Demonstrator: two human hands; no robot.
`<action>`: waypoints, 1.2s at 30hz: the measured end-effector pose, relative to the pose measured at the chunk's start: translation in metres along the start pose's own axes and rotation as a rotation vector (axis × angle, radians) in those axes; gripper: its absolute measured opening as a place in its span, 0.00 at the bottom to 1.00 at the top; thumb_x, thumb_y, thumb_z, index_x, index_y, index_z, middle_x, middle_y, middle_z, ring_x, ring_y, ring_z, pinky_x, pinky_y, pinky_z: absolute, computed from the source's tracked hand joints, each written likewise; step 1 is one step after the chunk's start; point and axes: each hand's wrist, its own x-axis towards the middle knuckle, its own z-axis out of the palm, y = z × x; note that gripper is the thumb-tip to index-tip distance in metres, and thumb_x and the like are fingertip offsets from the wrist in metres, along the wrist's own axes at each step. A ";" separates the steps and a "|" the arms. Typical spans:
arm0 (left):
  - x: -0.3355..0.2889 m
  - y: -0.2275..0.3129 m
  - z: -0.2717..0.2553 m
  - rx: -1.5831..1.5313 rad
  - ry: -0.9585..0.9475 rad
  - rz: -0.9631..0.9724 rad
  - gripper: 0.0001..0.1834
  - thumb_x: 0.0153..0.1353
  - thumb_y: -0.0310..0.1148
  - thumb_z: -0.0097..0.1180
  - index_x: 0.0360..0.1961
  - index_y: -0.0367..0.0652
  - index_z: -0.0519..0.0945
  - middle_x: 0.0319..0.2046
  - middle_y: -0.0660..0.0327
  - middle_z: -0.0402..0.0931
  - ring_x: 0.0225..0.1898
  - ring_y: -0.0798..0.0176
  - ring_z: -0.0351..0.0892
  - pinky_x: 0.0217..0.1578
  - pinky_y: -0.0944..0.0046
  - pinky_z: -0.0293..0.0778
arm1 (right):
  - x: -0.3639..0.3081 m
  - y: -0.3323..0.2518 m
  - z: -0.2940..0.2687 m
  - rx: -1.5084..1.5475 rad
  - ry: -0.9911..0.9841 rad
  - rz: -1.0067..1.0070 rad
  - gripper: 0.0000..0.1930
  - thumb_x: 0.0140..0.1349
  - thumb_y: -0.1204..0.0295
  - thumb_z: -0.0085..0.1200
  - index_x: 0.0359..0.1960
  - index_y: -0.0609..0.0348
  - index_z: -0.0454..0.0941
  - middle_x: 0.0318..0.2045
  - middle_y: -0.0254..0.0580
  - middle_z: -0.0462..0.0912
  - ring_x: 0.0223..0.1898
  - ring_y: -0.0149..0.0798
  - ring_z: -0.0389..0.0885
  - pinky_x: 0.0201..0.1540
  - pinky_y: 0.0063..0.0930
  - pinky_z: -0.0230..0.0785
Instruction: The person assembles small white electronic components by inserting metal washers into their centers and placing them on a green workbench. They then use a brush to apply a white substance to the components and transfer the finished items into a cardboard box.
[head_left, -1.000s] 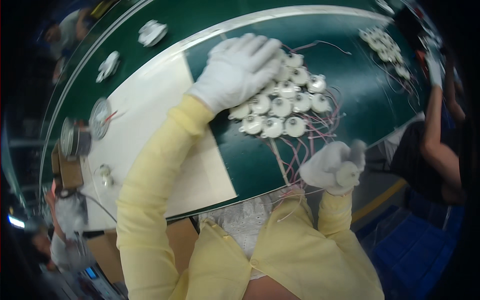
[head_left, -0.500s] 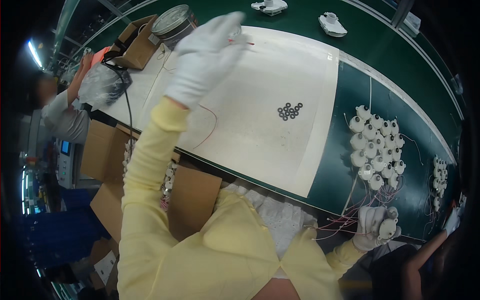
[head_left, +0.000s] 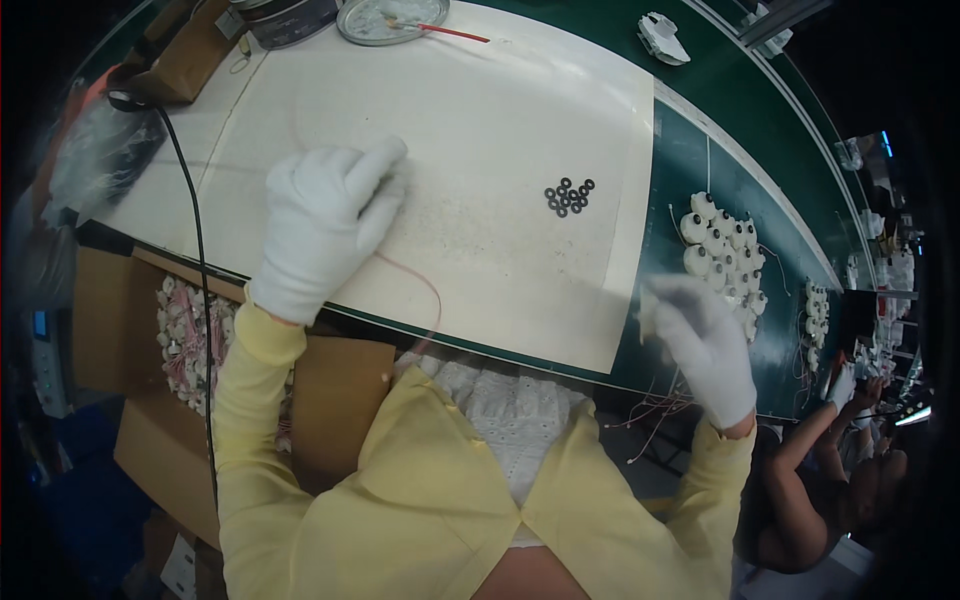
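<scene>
The right hand [head_left: 708, 355] clasps a blurred, mostly hidden pale part [head_left: 648, 314] in its fingers [head_left: 680, 335], near white parts [head_left: 722, 240] on the tabletop [head_left: 480, 130]. The left hand [head_left: 320, 225] curls, contents undeterminable. A black cable [head_left: 204, 290] crosses the carton [head_left: 335, 400]; a tin [head_left: 290, 22] is cut off.

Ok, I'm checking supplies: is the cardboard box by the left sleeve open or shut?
The box is open: its flaps spread outward, and white parts with pink wires show inside, partly hidden behind the left sleeve.
</scene>
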 end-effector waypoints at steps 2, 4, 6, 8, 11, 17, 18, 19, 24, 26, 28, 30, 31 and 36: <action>-0.005 0.013 0.001 -0.097 0.031 0.032 0.16 0.47 0.28 0.63 0.41 0.45 0.79 0.26 0.61 0.74 0.26 0.57 0.74 0.27 0.58 0.69 | 0.019 -0.008 0.010 -0.054 0.045 0.020 0.16 0.66 0.72 0.48 0.51 0.70 0.68 0.34 0.35 0.78 0.35 0.24 0.74 0.36 0.17 0.66; -0.011 0.019 0.000 -0.150 0.022 0.017 0.16 0.45 0.28 0.63 0.39 0.45 0.79 0.26 0.61 0.74 0.27 0.57 0.74 0.28 0.58 0.68 | 0.037 -0.007 0.015 -0.085 0.069 0.002 0.16 0.67 0.72 0.48 0.52 0.70 0.68 0.34 0.34 0.77 0.36 0.24 0.73 0.37 0.17 0.65; -0.017 0.020 -0.002 -0.170 -0.032 -0.053 0.16 0.43 0.29 0.64 0.38 0.45 0.79 0.27 0.61 0.74 0.30 0.56 0.75 0.29 0.59 0.69 | 0.053 -0.002 0.020 -0.100 0.070 -0.045 0.16 0.67 0.72 0.47 0.52 0.70 0.67 0.34 0.34 0.76 0.37 0.23 0.72 0.37 0.16 0.64; -0.014 0.018 -0.006 -0.154 0.093 -0.033 0.16 0.42 0.29 0.64 0.36 0.45 0.79 0.28 0.61 0.74 0.34 0.55 0.76 0.32 0.58 0.70 | 0.063 -0.008 0.024 -0.179 0.058 -0.011 0.16 0.69 0.71 0.45 0.52 0.71 0.66 0.36 0.34 0.76 0.38 0.24 0.72 0.42 0.17 0.66; -0.017 0.013 0.003 -0.185 0.165 -0.016 0.15 0.41 0.31 0.64 0.34 0.46 0.79 0.28 0.62 0.74 0.39 0.53 0.76 0.34 0.58 0.72 | 0.074 -0.009 0.032 -0.205 0.086 -0.027 0.15 0.70 0.72 0.44 0.53 0.71 0.66 0.37 0.36 0.76 0.40 0.26 0.73 0.46 0.20 0.68; -0.024 0.006 0.008 -0.247 0.134 -0.031 0.15 0.38 0.35 0.64 0.31 0.48 0.78 0.25 0.64 0.73 0.39 0.54 0.76 0.34 0.58 0.73 | 0.086 -0.003 0.031 -0.321 0.086 -0.104 0.15 0.69 0.73 0.45 0.54 0.71 0.66 0.38 0.38 0.77 0.41 0.28 0.74 0.49 0.21 0.69; -0.024 0.006 0.009 -0.254 0.148 -0.041 0.15 0.38 0.35 0.63 0.31 0.48 0.78 0.24 0.64 0.73 0.39 0.54 0.76 0.34 0.58 0.73 | 0.087 -0.003 0.030 -0.361 0.090 -0.122 0.15 0.69 0.74 0.45 0.54 0.71 0.67 0.38 0.37 0.77 0.41 0.27 0.75 0.49 0.21 0.69; -0.024 0.005 0.009 -0.264 0.138 -0.044 0.14 0.38 0.35 0.63 0.31 0.48 0.78 0.24 0.64 0.73 0.38 0.55 0.77 0.34 0.58 0.72 | 0.088 -0.004 0.030 -0.401 0.095 -0.139 0.15 0.69 0.74 0.45 0.54 0.71 0.67 0.37 0.37 0.77 0.41 0.27 0.75 0.49 0.22 0.69; -0.024 0.002 0.010 -0.291 0.126 -0.067 0.14 0.39 0.35 0.63 0.30 0.48 0.78 0.22 0.64 0.72 0.37 0.56 0.77 0.33 0.58 0.72 | 0.094 -0.012 0.034 -0.531 0.136 -0.179 0.14 0.69 0.74 0.46 0.52 0.72 0.69 0.35 0.37 0.78 0.37 0.27 0.76 0.46 0.20 0.70; -0.024 0.002 0.010 -0.301 0.118 -0.074 0.14 0.39 0.35 0.63 0.30 0.48 0.78 0.22 0.63 0.73 0.37 0.55 0.77 0.33 0.58 0.72 | 0.095 -0.012 0.033 -0.529 0.154 -0.173 0.14 0.69 0.72 0.46 0.51 0.71 0.70 0.35 0.37 0.79 0.36 0.27 0.76 0.43 0.18 0.70; -0.024 0.002 0.009 -0.310 0.109 -0.076 0.14 0.39 0.36 0.64 0.30 0.48 0.78 0.22 0.63 0.73 0.36 0.55 0.77 0.32 0.58 0.71 | 0.097 -0.009 0.030 -0.461 0.173 -0.138 0.15 0.68 0.70 0.47 0.50 0.70 0.71 0.34 0.37 0.79 0.35 0.25 0.76 0.39 0.17 0.69; -0.024 0.002 0.009 -0.312 0.098 -0.079 0.14 0.40 0.36 0.64 0.31 0.47 0.78 0.21 0.63 0.73 0.36 0.55 0.78 0.32 0.57 0.71 | 0.098 -0.006 0.029 -0.420 0.214 -0.059 0.15 0.68 0.68 0.48 0.47 0.70 0.72 0.31 0.35 0.79 0.35 0.23 0.75 0.36 0.16 0.68; -0.024 0.002 0.009 -0.309 0.097 -0.078 0.14 0.40 0.36 0.64 0.31 0.47 0.78 0.21 0.63 0.73 0.36 0.54 0.78 0.32 0.57 0.71 | 0.099 -0.005 0.029 -0.399 0.234 -0.020 0.15 0.68 0.67 0.49 0.46 0.69 0.73 0.30 0.34 0.79 0.35 0.22 0.75 0.35 0.16 0.67; -0.023 0.002 0.009 -0.329 0.067 -0.082 0.14 0.41 0.36 0.63 0.31 0.47 0.78 0.21 0.62 0.73 0.35 0.54 0.78 0.32 0.57 0.71 | 0.095 -0.013 0.037 -0.645 0.257 -0.001 0.14 0.64 0.67 0.52 0.45 0.65 0.76 0.25 0.34 0.80 0.30 0.25 0.75 0.34 0.19 0.67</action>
